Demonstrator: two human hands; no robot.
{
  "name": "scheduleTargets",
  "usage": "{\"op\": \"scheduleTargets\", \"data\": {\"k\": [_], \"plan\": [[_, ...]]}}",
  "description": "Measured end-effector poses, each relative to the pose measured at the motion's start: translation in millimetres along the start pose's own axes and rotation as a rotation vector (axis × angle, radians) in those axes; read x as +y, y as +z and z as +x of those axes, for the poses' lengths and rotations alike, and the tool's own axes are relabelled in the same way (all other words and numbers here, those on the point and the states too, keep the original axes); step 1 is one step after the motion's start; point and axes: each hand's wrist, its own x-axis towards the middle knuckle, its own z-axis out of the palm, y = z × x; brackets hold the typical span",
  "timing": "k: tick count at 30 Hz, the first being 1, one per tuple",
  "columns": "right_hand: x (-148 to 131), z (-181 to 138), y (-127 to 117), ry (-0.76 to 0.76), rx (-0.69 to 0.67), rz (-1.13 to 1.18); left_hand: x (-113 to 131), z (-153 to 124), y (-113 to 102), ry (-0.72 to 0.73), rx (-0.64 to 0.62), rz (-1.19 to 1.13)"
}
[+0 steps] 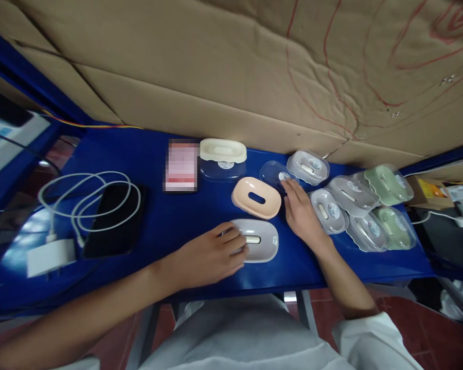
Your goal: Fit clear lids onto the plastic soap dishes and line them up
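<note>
A glossy grey oval soap dish (268, 249) with a pale bar in its central slot lies near the table's front edge. My left hand (219, 253) grips its left end, fingers curled over the rim. Just beyond it sits a peach soap dish part (239, 197) with an open oval slot. My right hand (300, 210) reaches past the peach part, its fingers stretched out and the tips touching the right edge of a clear oval lid (270, 172) with a round label. Whether the thumb is under that lid cannot be made out.
Several lidded grey soap dishes (351, 195) and green ones (389, 185) cluster at the right. A cream dish part (223, 150) and another clear lid (212, 172) stand at the back, beside a blurred-out phone screen (181, 167). Left lie a black phone (113, 221), charger (50, 257) and coiled cable.
</note>
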Motion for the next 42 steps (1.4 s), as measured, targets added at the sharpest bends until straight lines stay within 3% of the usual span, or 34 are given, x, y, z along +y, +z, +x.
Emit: {"op": "scheduleTargets", "data": {"k": [5,9,15,18,20,24,28,35,39,42], "plan": [[4,-2,5,0.060,-0.021,-0.220,-4,0,-4,-0.016,-0.015,-0.053],[1,2,6,0.113,-0.034,-0.234,-8,-3,-7,-0.113,-0.014,-0.207],[3,3,-11,0.164,0.076,0.197,-12,-2,3,-0.183,0.082,-0.276],[-2,-5,-23,0.208,0.046,0.477,-17,-1,11,-0.242,0.129,-0.251],[-6,-10,-26,0.186,0.009,0.535,-20,-2,13,-0.290,0.146,-0.220],[-19,-13,-14,0.129,-0.004,0.313,-25,-2,13,-0.317,0.171,-0.192],[-26,-3,7,0.183,0.113,0.129,-28,-2,14,-0.319,0.176,-0.221],[-7,22,23,0.245,0.134,0.081,-32,-2,13,-0.309,0.153,-0.244],[-3,19,12,0.132,0.230,0.180,-33,-1,11,-0.349,0.157,-0.260],[-6,7,-3,-0.083,0.163,0.234,-37,-3,11,-0.451,0.151,-0.299]]}}
